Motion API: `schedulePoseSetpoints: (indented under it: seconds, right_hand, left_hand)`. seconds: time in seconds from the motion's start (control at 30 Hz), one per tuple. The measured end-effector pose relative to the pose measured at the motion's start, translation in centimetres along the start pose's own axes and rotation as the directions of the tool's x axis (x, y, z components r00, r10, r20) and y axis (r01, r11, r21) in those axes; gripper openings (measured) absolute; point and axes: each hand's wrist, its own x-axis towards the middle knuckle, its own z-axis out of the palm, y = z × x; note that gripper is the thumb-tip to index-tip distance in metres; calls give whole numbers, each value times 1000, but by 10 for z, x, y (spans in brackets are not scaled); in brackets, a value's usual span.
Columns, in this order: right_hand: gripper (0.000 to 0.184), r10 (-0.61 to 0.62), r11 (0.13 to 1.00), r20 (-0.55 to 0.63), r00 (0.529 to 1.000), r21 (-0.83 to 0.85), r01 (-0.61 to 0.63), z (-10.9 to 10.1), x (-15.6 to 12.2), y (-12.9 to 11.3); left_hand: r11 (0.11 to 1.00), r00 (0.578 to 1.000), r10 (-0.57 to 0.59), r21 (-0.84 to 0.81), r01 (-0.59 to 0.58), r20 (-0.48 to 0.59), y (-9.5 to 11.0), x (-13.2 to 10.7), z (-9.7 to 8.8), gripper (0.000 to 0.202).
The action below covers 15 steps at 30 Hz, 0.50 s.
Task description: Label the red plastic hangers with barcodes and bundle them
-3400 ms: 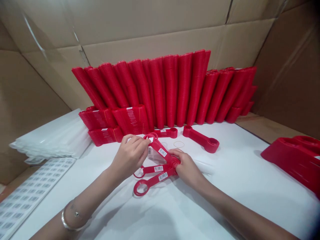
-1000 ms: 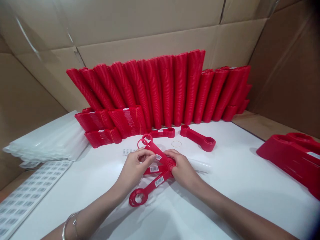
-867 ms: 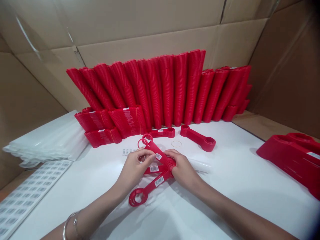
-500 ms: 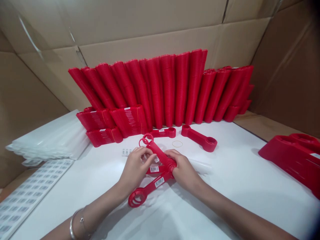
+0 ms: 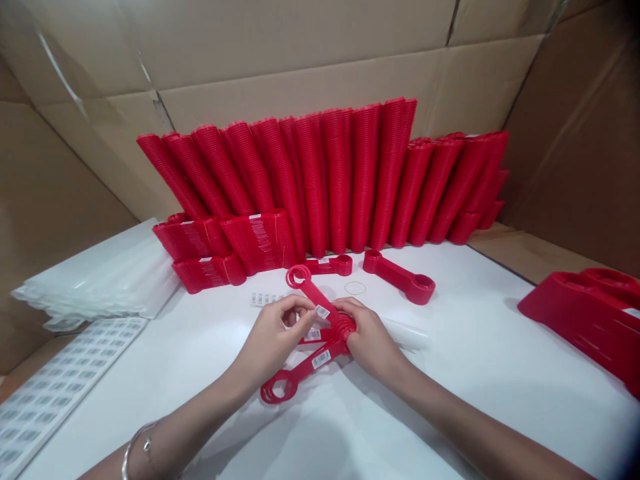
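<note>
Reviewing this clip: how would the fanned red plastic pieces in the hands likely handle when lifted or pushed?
The red pieces look like thin moulded plastic, so probably stiff and light. They splay from the end pinched in the right hand, so likely slide apart if loosened. Flat shafts suggest little rolling. The left hand fingers one barcode label.

My left hand and right hand met at the table's middle, on a fanned bunch of openers. At twelve o'clock stood the stacked openers, backed by a cardboard wall. At one o'clock lay a loose opener; at three, another pile. At ten lay plastic bags; at eight, a label sheet.
</note>
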Motion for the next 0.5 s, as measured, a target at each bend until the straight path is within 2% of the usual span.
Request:
schedulePoseSetpoints:
  seconds: [0.1,0.27,0.5]
  right_hand:
    - [46,-2,1000,9,1000,-5,2,2,-2,-1]
    - [50,-11,1000,15,1000,-13,11,3,-2,-1]
    - [52,-21,1000,24,999,6,20,3,-4,-4]
  left_hand:
    - [998,999,-24,-53,26,36,-5,3,3,19]
    - [997,1000,-12,-82,14,21,-9,7,3,18]
    - [1000,1000,23,17,-23,9,-12,7,4,20]
